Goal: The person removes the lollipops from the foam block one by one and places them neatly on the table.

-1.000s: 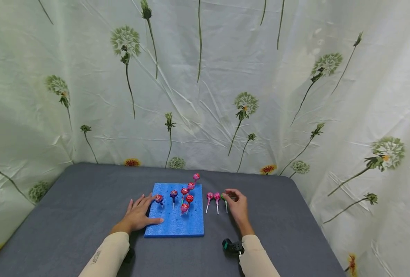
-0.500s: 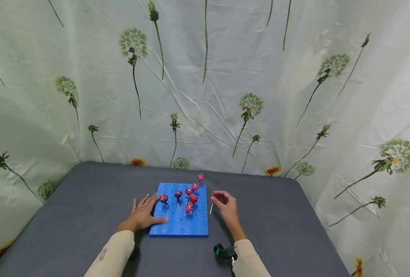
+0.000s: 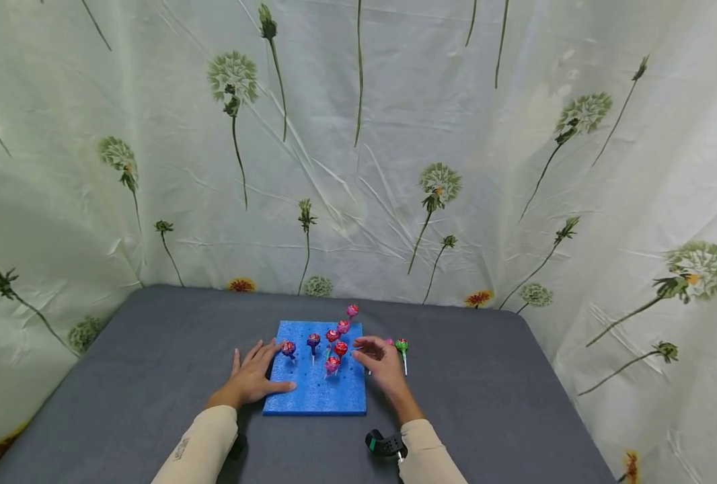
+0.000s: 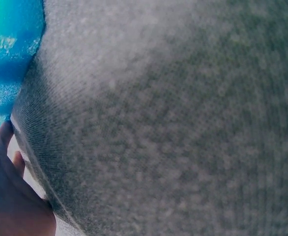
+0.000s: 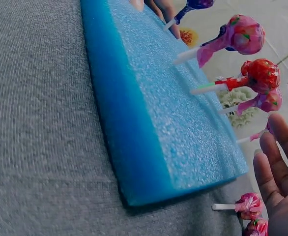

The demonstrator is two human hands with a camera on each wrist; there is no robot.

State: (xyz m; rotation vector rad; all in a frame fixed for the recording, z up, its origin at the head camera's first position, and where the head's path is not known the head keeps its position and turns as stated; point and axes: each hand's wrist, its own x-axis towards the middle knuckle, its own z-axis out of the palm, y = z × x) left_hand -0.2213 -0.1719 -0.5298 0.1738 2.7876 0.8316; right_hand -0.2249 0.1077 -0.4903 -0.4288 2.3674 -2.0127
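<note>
We're looking down at a grey cloth-covered counter [image 3: 485,390], and here's the left hand [image 3: 251,378], spread at the left side of the blue foam board [image 3: 346,400], thumb laid across its top, gripping nothing that we can see. The fingertips lie right by one of two purple lollipops [image 3: 313,339]; whether they touch it, we can't tell. Across the board, the right hand [image 3: 385,366] is released, its fingers gently curved at the board's right edge, and the right wrist view shows us those fingers apart from the sweets. Seven lollipops stand stick-down in the foam: the purple pair towards the left, two red lollipops [image 3: 341,348] right of centre, and three pink lollipops [image 3: 332,364], one in front of the reds and two up at the far right corner. Beside the board we spot two loose pink lollipops [image 5: 249,205] lying on the counter, partly hidden behind the right hand in the head view, with a green lollipop [image 3: 402,345] just to their right. Behind it all, we have a pale dandelion-print curtain [image 3: 389,134].
</note>
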